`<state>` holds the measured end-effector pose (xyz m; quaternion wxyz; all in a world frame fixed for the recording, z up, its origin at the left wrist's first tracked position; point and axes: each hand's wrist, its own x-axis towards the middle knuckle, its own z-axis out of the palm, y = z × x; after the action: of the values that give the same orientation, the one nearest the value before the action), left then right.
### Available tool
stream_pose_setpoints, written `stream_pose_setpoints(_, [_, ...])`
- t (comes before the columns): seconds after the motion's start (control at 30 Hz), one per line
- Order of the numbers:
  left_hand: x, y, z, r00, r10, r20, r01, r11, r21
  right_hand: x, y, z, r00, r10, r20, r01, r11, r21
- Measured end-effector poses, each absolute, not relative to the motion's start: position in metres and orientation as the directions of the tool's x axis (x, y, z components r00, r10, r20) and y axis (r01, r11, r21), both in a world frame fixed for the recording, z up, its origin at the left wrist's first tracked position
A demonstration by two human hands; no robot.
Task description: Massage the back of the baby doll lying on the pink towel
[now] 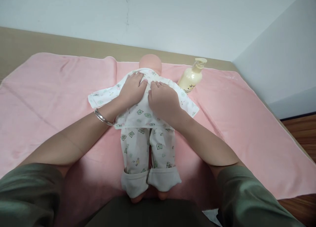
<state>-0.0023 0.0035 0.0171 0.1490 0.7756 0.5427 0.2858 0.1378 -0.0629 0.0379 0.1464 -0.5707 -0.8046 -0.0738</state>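
A baby doll (pixel 151 63) lies stretched out with its bare head at the far end and its feet towards me. It wears a white top (pixel 143 116) printed with small green animals, and matching trousers (pixel 137 148) with cuffs turned up. My left hand (pixel 134 88) rests flat on the upper left of the top, fingers stretched towards the collar. Beside it my right hand (pixel 164 97) lies on the upper right, fingers close together and slightly bent on the cloth. Neither hand visibly grips anything. The sleeves spread out to both sides; the doll's hands are hidden.
A pink blanket (pixel 247 121) covers most of the table (pixel 74 41) under the doll. A pale yellow pump bottle (pixel 191 76) stands just beyond the right sleeve. Behind the table rises a white wall (pixel 172 19). Wooden flooring (pixel 301 131) shows at the right.
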Motion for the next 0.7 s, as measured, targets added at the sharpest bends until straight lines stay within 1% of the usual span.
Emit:
stream_pose_setpoints(0.07, [-0.002, 0.004, 0.015, 0.240, 0.919, 0.313, 0.753, -0.380, 0.537, 0.137, -0.065, 0.041, -0.317, 0.904, 0.288, 0.938, 0.343, -0.042])
stream_pose_setpoints(0.1, [-0.002, 0.004, 0.013, 0.236, 0.916, 0.324, 0.754, -0.383, 0.534, 0.138, -0.063, 0.043, -0.320, 0.909, 0.266, 0.936, 0.347, -0.059])
stream_pose_setpoints(0.27, [-0.001, 0.002, 0.008, 0.227, 0.912, 0.342, 0.740, -0.390, 0.548, 0.149, -0.040, 0.048, -0.327, 0.924, 0.197, 0.902, 0.368, -0.228])
stream_pose_setpoints(0.33, [-0.002, 0.003, 0.006, 0.207, 0.915, 0.346, 0.734, -0.379, 0.564, 0.153, -0.031, 0.045, -0.319, 0.930, 0.181, 0.894, 0.358, -0.268])
stream_pose_setpoints(0.4, [-0.002, 0.005, 0.004, 0.197, 0.917, 0.347, 0.728, -0.374, 0.574, 0.154, -0.027, 0.042, -0.308, 0.935, 0.174, 0.897, 0.346, -0.276])
stream_pose_setpoints(0.5, [-0.003, 0.007, 0.004, 0.199, 0.915, 0.352, 0.731, -0.378, 0.568, 0.153, -0.027, 0.038, -0.300, 0.938, 0.174, 0.909, 0.337, -0.245])
stream_pose_setpoints(0.6, [-0.001, 0.001, 0.007, 0.208, 0.913, 0.352, 0.757, -0.378, 0.533, 0.152, -0.028, 0.040, -0.301, 0.940, 0.157, 0.912, 0.332, -0.240])
stream_pose_setpoints(0.7, [0.004, -0.014, 0.011, 0.199, 0.914, 0.354, 0.802, -0.359, 0.476, 0.154, -0.026, 0.044, -0.312, 0.943, 0.118, 0.903, 0.333, -0.273])
